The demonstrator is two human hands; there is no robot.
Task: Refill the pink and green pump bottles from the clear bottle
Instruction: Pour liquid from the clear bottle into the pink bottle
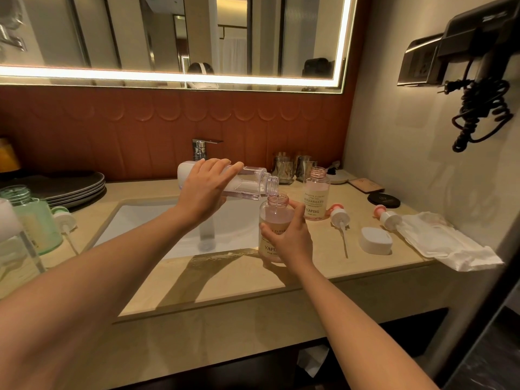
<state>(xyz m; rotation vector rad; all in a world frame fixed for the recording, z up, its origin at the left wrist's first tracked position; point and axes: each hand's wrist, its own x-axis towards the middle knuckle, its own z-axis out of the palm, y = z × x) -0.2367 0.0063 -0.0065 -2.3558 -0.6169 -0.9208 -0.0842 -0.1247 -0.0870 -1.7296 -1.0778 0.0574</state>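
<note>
My left hand (204,190) grips the clear bottle (253,182), tipped almost flat, its open mouth over the neck of a pink bottle (274,218). A thin stream runs into that bottle. My right hand (289,239) holds the pink bottle upright at the counter's front, beside the sink. A second uncapped pink bottle (317,194) stands behind it. Two pink pump heads (339,216) (388,218) and a white cap (375,240) lie on the counter to the right. An uncapped green bottle (36,220) stands at the far left with its pump head (65,219) beside it.
The white sink (146,220) and chrome faucet (201,150) sit under my left arm. Dark plates (73,184) are stacked at back left. Metal cups (284,167), a black round case (384,200) and a white cloth (444,240) lie right. A hair dryer (464,49) hangs on the wall.
</note>
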